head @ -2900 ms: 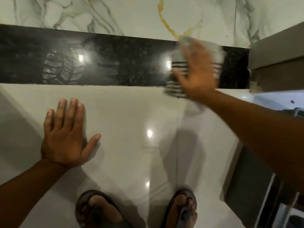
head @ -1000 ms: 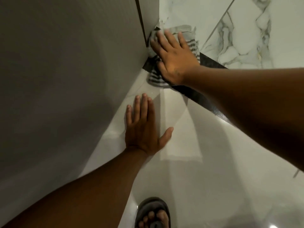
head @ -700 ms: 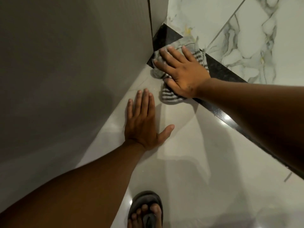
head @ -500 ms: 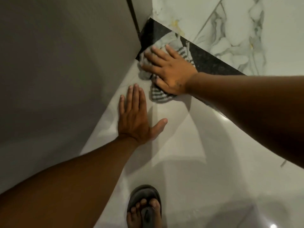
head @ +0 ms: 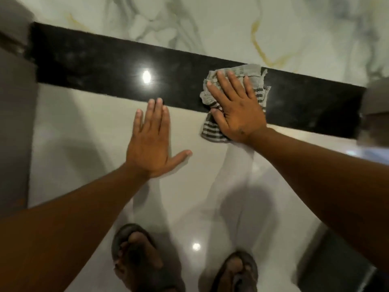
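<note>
A grey cloth [head: 251, 73] with dark stripes lies across the black stone strip [head: 105, 64] and the edge of the glossy white floor [head: 84, 133]. My right hand [head: 235, 108] presses flat on the cloth with straight, spread fingers. My left hand [head: 152, 140] rests flat on the white floor just left of the cloth, fingers together, thumb out, fingertips reaching the black strip. Most of the cloth is hidden under my right hand.
White marble with grey and yellow veins [head: 210, 24] rises beyond the strip. A grey panel [head: 14, 123] stands at the left, another grey block [head: 376, 98] at the right. My two sandalled feet [head: 134, 260] stand below on the floor, beside a dark frame [head: 336, 262].
My right hand has slid the cloth out of the left corner and rightward along the black strip. The view has swung back to face the strip; my left hand stays flat on the floor.
</note>
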A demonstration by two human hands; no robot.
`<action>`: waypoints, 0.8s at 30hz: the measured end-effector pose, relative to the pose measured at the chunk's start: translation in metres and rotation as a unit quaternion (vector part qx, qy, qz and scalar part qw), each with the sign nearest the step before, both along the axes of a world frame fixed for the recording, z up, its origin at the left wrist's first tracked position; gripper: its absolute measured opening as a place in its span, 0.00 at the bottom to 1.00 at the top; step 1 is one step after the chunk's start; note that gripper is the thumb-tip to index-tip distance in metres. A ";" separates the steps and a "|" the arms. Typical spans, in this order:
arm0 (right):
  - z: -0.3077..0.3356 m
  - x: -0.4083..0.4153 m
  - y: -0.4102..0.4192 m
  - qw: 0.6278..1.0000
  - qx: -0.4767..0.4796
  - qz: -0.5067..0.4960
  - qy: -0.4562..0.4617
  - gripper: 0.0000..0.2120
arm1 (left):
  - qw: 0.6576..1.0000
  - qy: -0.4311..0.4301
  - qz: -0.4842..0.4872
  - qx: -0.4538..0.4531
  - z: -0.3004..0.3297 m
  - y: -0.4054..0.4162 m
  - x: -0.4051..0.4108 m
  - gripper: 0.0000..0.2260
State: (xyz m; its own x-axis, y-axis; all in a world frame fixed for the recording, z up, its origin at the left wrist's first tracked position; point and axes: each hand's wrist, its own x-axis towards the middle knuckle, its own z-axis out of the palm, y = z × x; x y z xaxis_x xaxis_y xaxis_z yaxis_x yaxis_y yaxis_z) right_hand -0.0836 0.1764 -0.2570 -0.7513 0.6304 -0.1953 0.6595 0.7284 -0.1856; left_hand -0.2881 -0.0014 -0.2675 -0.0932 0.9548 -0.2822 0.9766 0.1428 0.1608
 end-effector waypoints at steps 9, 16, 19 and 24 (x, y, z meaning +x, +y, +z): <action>0.011 0.192 0.046 0.964 0.006 -0.267 -0.009 0.34 | 0.982 -0.010 -0.187 0.023 -0.006 0.048 0.124 0.53; 0.009 0.212 -0.023 0.971 -0.001 -0.239 -0.029 0.47 | 0.979 0.016 -0.202 0.010 0.009 0.022 0.120 0.52; 0.014 0.231 -0.056 0.966 0.012 -0.256 -0.030 0.36 | 0.979 -0.012 -0.202 0.015 0.014 0.020 0.141 0.52; 0.008 0.171 -0.072 0.942 -0.071 -0.326 0.030 0.25 | 0.973 -0.035 -0.228 -0.021 0.008 0.041 0.157 0.52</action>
State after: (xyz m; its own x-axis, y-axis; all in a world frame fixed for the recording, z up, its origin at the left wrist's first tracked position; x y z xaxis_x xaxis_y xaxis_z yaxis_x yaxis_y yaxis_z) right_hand 0.0875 0.1044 -0.2490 -0.2262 0.9325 -0.2817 0.9434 0.1377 -0.3018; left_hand -0.1313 0.0396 -0.2591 0.3581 0.8802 -0.3115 0.9267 -0.2945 0.2334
